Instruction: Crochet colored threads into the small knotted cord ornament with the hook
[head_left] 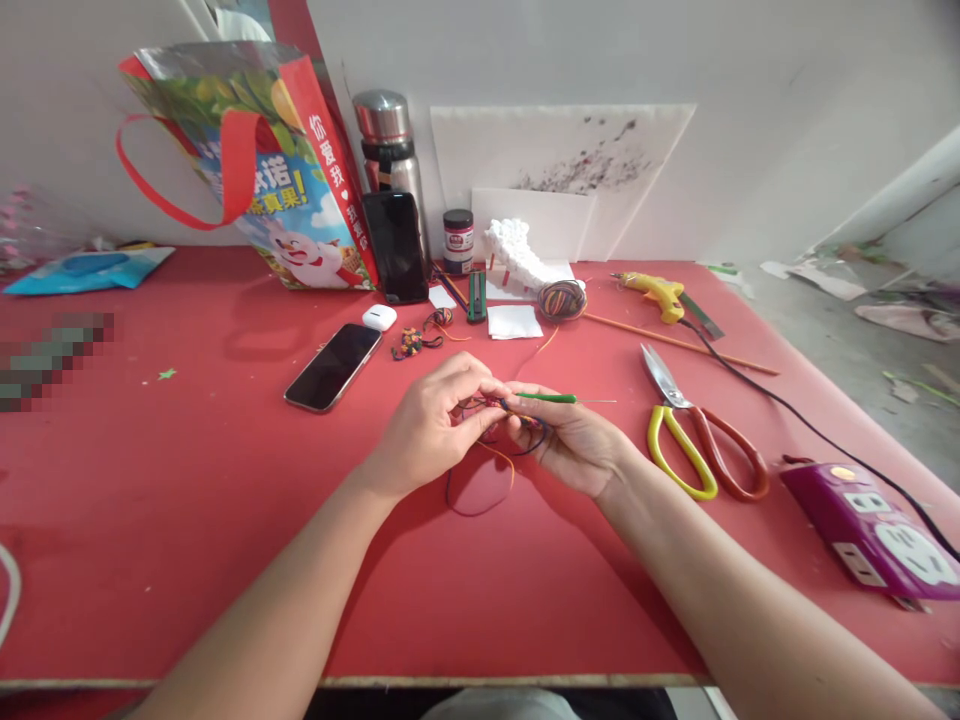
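Over the red table, my left hand (431, 425) is closed, pinching a small piece of multicoloured yarn work (493, 408). My right hand (581, 440) meets it from the other side, its fingers also closed on the yarn work. A green-handled crochet hook (550, 398) lies along the right thumb and forefinger, its thin metal shaft pointing right. Loose yarn (513, 480) loops below the hands. One strand runs back towards a multicoloured yarn ball (561, 298). Fingers hide much of the yarn work.
Scissors (679, 415) and a purple power strip (874, 525) lie right, with a yellow glue gun (656, 293) and its cord. Ahead are a phone (334, 368), a white earphone case (379, 318), knotted yarn pieces (414, 343), a thermos (390, 150) and a bag (255, 170).
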